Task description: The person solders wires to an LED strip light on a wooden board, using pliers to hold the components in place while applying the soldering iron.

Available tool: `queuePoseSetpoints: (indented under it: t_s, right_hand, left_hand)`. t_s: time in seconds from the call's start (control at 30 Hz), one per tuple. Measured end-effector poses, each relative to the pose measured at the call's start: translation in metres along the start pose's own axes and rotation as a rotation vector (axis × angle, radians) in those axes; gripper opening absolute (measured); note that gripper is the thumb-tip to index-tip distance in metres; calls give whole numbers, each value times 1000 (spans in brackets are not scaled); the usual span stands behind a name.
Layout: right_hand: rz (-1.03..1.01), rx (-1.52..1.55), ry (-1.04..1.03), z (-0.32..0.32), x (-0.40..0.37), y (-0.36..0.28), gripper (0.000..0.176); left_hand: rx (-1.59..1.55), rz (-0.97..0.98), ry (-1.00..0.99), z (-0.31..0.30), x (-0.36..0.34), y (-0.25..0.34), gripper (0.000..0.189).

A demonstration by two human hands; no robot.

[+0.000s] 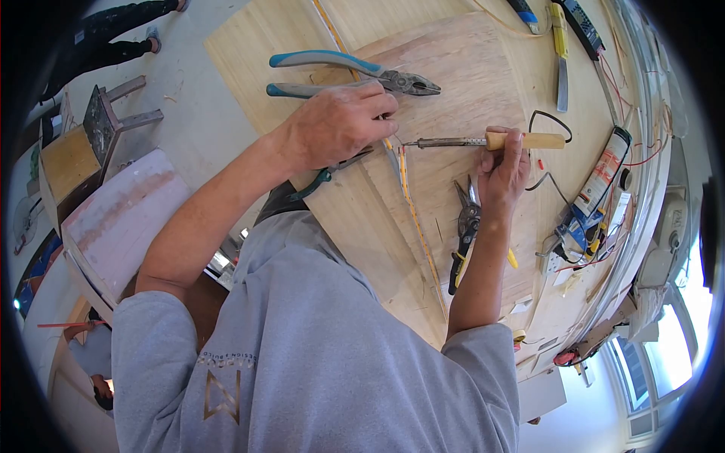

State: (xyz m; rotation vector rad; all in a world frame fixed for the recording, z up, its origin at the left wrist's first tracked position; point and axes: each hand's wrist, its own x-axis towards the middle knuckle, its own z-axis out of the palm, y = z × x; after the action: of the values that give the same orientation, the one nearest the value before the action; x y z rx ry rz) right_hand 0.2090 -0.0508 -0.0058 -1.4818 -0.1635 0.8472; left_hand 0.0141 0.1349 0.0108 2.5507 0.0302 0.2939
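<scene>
My right hand [504, 175] grips the wooden handle of a soldering iron [453, 142], which lies level and points left. Its tip is close to the end of a thin yellow-orange LED strip [408, 192], which runs down the wooden board. Just left of that tip, my left hand [343, 124] is closed in a pinch. What its fingers hold is hidden. Large pliers [411, 81] with blue-grey handles lie just above my left hand. Partly under the left wrist are smaller green-handled pliers [325, 177]. Snips [468, 223] rest beside my right forearm.
The plywood sheet [453, 45] fills the work surface. A yellow-handled blade tool [560, 57] lies at the upper right. Farther right are a sealant tube [602, 172], a black cord [555, 117] and loose wires. A stool [106, 124] and another person's legs [113, 34] are at the left.
</scene>
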Motion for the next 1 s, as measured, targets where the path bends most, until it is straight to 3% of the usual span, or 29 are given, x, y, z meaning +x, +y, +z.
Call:
queuePoseSetpoints:
  t_s: [1.0]
  right_hand:
    - [2, 30, -3, 0, 0, 0, 40]
  left_hand:
    - [-14, -3, 9, 0, -1, 0, 18]
